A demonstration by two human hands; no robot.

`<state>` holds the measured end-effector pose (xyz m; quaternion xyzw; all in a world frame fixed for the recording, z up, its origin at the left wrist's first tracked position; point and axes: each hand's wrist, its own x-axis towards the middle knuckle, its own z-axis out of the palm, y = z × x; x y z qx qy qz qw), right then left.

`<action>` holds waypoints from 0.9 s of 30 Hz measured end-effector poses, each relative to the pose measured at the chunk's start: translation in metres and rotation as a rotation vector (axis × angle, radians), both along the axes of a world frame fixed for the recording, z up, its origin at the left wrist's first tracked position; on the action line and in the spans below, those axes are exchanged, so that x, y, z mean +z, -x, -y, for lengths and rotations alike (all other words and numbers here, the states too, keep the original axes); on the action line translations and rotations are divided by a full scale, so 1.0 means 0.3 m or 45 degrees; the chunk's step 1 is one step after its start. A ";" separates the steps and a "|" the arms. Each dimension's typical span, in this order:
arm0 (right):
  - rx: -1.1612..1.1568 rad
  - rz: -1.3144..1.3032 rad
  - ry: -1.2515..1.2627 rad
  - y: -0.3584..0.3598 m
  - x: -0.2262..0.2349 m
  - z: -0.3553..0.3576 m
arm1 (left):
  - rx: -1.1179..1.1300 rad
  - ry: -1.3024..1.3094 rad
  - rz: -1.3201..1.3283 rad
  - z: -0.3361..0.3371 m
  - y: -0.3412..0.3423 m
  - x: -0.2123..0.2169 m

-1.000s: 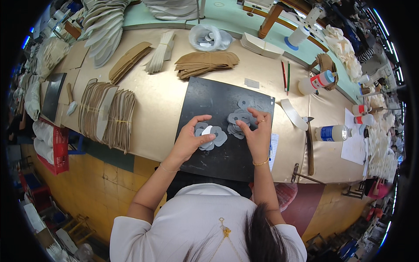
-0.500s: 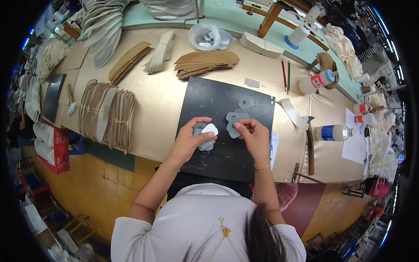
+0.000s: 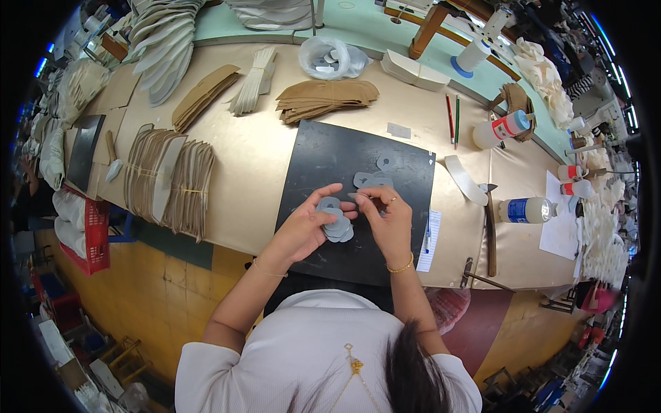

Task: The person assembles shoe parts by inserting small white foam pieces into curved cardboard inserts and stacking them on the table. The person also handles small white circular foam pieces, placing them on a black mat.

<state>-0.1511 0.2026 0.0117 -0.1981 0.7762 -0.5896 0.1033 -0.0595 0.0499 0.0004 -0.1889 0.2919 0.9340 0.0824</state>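
My left hand [image 3: 303, 227] is closed on a fanned stack of small grey rounded pieces with cut-outs [image 3: 338, 227], its thumb resting on them. Beside it, my right hand [image 3: 390, 217] pinches the edge of a thin, pale piece [image 3: 354, 195] between thumb and forefinger. Its full shape cannot be seen. Both hands are over a black cutting mat [image 3: 330, 148]. Beyond my right hand, more grey pieces [image 3: 372, 179] lie overlapping on the mat, with a single grey piece with a hole [image 3: 387, 162] farther off.
Brown stacked pieces [image 3: 327, 96] and a clear plastic bag [image 3: 329, 56] stand beyond the mat. Bundled brown strips [image 3: 165, 179] lie left. On the right are a hammer [image 3: 490, 230], a bottle [image 3: 527, 210], two pencils [image 3: 453, 122] and a curved pale piece [image 3: 465, 180].
My right hand has drawn back left from the loose pieces toward my left hand. The left hand has turned and shifted slightly right with its stack; the white face under its thumb no longer shows.
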 end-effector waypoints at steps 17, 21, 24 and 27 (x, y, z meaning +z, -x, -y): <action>0.223 0.331 0.052 -0.005 0.016 -0.058 | 0.050 0.588 0.023 -0.017 -0.005 0.000; 0.243 0.310 0.051 -0.016 -0.012 -0.046 | -0.025 0.546 0.022 -0.007 -0.006 -0.031; 0.183 0.240 0.013 -0.014 -0.006 -0.040 | -0.057 0.384 0.099 0.007 -0.015 -0.039; 0.098 0.197 -0.035 -0.005 -0.029 -0.030 | -0.003 0.228 0.143 0.014 -0.020 -0.025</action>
